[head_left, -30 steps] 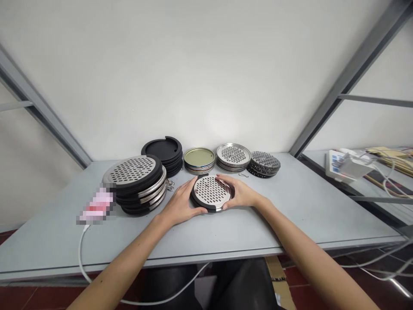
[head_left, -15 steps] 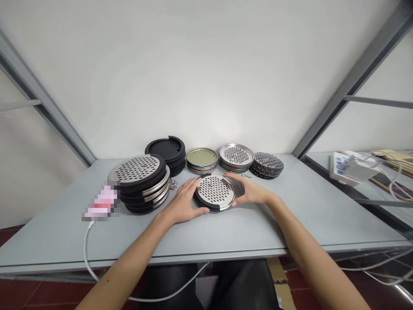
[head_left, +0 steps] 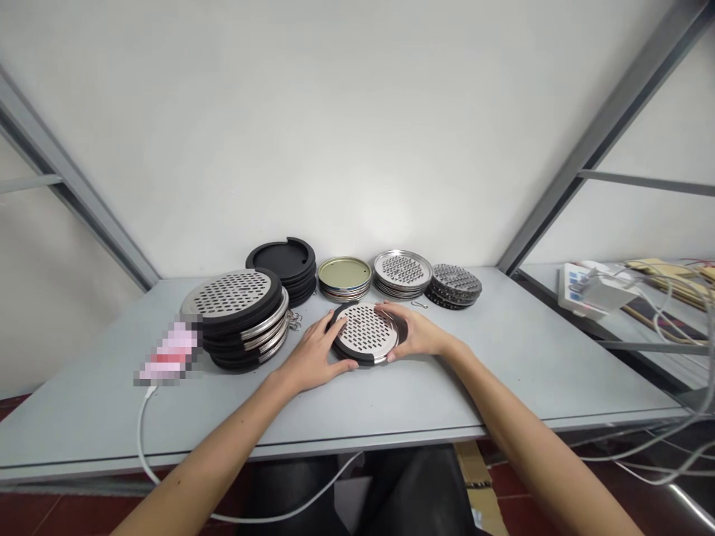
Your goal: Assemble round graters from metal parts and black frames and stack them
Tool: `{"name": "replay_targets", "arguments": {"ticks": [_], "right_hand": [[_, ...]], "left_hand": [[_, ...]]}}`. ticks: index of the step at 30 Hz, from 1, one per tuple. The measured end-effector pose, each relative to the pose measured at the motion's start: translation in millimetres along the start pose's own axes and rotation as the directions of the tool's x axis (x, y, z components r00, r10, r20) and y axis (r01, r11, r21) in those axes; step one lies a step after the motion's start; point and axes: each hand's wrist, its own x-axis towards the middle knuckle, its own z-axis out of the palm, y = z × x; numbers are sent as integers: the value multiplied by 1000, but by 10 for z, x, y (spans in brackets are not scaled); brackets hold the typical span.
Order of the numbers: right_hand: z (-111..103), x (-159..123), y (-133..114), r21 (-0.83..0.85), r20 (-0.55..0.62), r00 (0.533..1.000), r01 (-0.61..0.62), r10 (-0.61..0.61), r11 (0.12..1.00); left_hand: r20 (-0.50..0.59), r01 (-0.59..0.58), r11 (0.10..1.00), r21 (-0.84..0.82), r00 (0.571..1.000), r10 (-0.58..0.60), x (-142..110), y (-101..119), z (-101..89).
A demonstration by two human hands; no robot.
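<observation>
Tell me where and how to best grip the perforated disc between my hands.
Probably by the rim of the perforated disc, coming from left and right together. It lies flat on the table and is round, so opposite sides should offer balanced holds, and your left hand and right hand flank it.

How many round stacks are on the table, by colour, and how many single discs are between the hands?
Black-and-silver stack: 1
Black stack: 1
Gold-topped stack: 1
Silver stack: 1
Dark grey stack: 1
Single black-and-silver disc: 1
Total: 6
</observation>
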Motion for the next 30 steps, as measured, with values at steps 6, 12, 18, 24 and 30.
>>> {"name": "replay_targets", "arguments": {"ticks": [6, 12, 18, 24, 30], "right_hand": [[38, 7, -31, -1, -31, 999, 30, -30, 1000], [58, 12, -84, -65, -32, 997, 72, -74, 995], [42, 7, -29, -23, 54, 998, 33, -32, 999], [-33, -3, -41, 37, 119, 993, -21, 17, 999], [-29, -3, -64, 18, 92, 996, -19, 17, 1000]], "left_hand": [[11, -14, 1000, 25, 1000, 14, -2, 3, -14], [27, 3, 998, 59, 1000, -4, -2, 13, -13], [-1, -4, 1000, 25, 1000, 4, 0, 16, -15], [12, -3, 1000, -12, 1000, 3, -12, 52, -51], [7, 16, 1000, -16, 1000, -16, -12, 56, -34]]}}
